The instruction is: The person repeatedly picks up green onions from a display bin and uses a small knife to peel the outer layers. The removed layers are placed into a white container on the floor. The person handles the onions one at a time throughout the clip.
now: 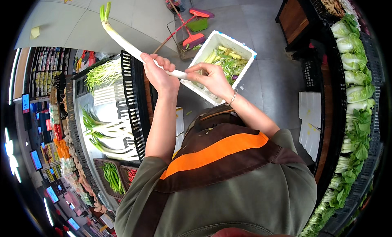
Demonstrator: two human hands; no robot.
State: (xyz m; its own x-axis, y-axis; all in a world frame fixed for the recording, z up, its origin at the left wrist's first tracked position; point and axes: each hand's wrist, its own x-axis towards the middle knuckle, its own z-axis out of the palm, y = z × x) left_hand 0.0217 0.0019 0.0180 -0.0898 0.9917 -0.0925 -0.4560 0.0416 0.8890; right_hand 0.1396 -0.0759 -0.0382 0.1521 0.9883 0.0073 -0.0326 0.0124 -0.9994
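Note:
A long white leek-like stalk, a large scallion [124,42], slants across the view with its short green top at the upper left. My left hand [159,73] is wrapped around its lower part. At the lower white end, the fingertips of my right hand [211,79] pinch the stalk. Below that hand stands a white foam box [196,58], holding green and pale vegetable trimmings [228,62] with a small purple piece among them. More large scallions [113,129] lie in a row on the display stand to my left.
Left on the stand are thin green-white shoots [105,73], a black slatted crate edge [133,105], green chillies [113,177] and red chillies [131,174]. Napa cabbages [355,61] and leafy greens [352,163] line the right shelf. Red-handled brooms [193,39] and a green dustpan [197,24] lie beyond the box.

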